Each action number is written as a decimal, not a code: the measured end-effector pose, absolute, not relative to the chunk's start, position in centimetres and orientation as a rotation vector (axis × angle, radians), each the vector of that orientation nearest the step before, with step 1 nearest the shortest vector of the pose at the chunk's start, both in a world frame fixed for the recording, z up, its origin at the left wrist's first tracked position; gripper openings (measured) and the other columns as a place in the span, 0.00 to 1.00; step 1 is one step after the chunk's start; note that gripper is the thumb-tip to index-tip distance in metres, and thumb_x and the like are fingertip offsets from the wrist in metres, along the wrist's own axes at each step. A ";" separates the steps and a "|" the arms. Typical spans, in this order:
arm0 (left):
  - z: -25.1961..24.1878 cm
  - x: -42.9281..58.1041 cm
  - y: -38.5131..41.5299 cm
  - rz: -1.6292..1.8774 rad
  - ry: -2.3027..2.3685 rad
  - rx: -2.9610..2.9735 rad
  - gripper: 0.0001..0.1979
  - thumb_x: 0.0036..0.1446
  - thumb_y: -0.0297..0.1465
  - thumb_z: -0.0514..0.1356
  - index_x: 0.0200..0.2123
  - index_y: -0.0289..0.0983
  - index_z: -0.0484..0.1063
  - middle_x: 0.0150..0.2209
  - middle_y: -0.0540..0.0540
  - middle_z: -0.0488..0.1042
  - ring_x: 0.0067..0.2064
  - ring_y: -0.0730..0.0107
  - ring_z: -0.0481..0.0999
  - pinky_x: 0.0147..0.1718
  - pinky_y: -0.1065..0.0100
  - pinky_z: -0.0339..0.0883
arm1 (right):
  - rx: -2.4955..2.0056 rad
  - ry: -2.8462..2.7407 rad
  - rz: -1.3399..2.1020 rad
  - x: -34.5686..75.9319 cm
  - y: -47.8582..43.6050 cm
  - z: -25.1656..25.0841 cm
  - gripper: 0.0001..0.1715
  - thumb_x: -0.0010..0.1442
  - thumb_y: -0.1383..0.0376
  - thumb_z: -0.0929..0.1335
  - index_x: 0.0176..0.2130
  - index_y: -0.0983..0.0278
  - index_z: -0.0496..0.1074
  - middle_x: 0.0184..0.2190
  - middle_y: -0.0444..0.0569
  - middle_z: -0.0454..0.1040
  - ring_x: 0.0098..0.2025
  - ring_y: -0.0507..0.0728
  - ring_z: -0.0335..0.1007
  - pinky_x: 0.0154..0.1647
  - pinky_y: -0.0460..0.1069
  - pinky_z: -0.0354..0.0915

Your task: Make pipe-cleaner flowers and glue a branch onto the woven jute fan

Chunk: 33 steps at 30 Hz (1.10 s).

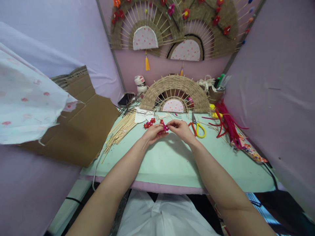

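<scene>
My left hand point(154, 132) and my right hand point(180, 128) meet over the mint-green table top point(172, 160). Both pinch a small pink pipe-cleaner flower point(164, 128) between their fingertips. Just left of it lie small red flowers point(149, 123) on the table. Behind the hands stands a half-round woven fan point(175, 91) of twine and sticks with a pink dotted centre.
A bundle of thin wooden sticks point(120, 131) lies at the left. Scissors with orange and yellow handles point(197, 126) and red and pink pipe cleaners point(227, 124) lie at the right. Cardboard point(78, 127) leans at the left. Two finished fans point(172, 29) hang on the back wall.
</scene>
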<state>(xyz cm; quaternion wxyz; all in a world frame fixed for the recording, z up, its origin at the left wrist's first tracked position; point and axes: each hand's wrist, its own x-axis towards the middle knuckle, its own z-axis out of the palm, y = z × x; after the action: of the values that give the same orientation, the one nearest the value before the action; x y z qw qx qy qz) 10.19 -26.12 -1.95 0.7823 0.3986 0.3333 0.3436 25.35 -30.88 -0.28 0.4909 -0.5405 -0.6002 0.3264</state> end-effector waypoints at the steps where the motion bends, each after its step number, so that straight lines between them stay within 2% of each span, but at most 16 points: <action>1: -1.9 10.2 -26.2 0.757 0.725 0.862 0.07 0.45 0.24 0.64 0.29 0.33 0.68 0.25 0.49 0.73 0.27 0.77 0.73 0.41 0.64 0.72 | -1.318 -1.453 0.776 25.3 -30.8 -0.4 0.10 0.49 0.63 0.66 0.31 0.65 0.75 0.28 0.47 0.76 0.30 0.53 0.69 0.34 0.48 0.64; 7: -1.9 10.6 -26.3 0.918 0.730 0.971 0.11 0.46 0.27 0.64 0.32 0.36 0.65 0.29 0.48 0.74 0.31 0.72 0.76 0.40 0.61 0.71 | -1.387 -1.348 0.642 25.3 -30.3 -1.3 0.09 0.48 0.64 0.66 0.29 0.65 0.74 0.26 0.46 0.75 0.29 0.53 0.68 0.33 0.48 0.63; 11: -2.5 10.9 -26.4 1.122 0.786 1.254 0.07 0.45 0.30 0.64 0.29 0.35 0.69 0.32 0.49 0.74 0.34 0.72 0.75 0.40 0.66 0.70 | -1.432 -1.304 0.603 25.1 -30.3 -1.3 0.08 0.48 0.63 0.66 0.29 0.65 0.74 0.25 0.46 0.75 0.28 0.53 0.68 0.33 0.48 0.63; 14: -2.9 11.0 -26.3 1.146 0.859 1.407 0.07 0.45 0.31 0.65 0.28 0.34 0.72 0.29 0.48 0.74 0.32 0.71 0.75 0.39 0.67 0.70 | -1.429 -1.347 0.574 24.9 -30.5 -1.1 0.07 0.48 0.64 0.66 0.28 0.65 0.73 0.26 0.46 0.75 0.29 0.53 0.68 0.33 0.48 0.63; 21: -2.9 11.2 -26.2 1.169 0.897 1.270 0.09 0.44 0.33 0.66 0.27 0.33 0.73 0.26 0.47 0.75 0.30 0.69 0.76 0.37 0.64 0.72 | -1.400 -1.506 0.401 24.6 -30.7 -1.1 0.07 0.51 0.67 0.64 0.29 0.64 0.72 0.28 0.47 0.73 0.30 0.53 0.67 0.33 0.47 0.62; 26: -3.6 11.1 -26.0 1.204 0.917 1.331 0.10 0.44 0.33 0.66 0.28 0.32 0.74 0.27 0.46 0.76 0.31 0.68 0.77 0.38 0.63 0.72 | -1.365 -1.583 0.304 24.8 -30.5 -1.5 0.07 0.51 0.69 0.64 0.29 0.64 0.72 0.28 0.47 0.71 0.30 0.53 0.66 0.33 0.48 0.62; 33: -2.8 11.2 -26.3 1.173 0.829 1.179 0.12 0.45 0.36 0.66 0.29 0.31 0.76 0.29 0.45 0.77 0.32 0.68 0.77 0.41 0.61 0.72 | -1.357 -1.418 0.453 25.2 -30.5 -0.9 0.09 0.53 0.64 0.65 0.30 0.64 0.74 0.29 0.48 0.74 0.31 0.54 0.68 0.34 0.48 0.63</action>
<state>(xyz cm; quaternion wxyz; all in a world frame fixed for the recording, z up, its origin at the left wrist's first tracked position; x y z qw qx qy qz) 11.24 -26.26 -2.77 0.5984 0.5084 0.3573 0.5057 25.23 -30.48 -0.92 0.5345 -0.5693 -0.5950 0.1901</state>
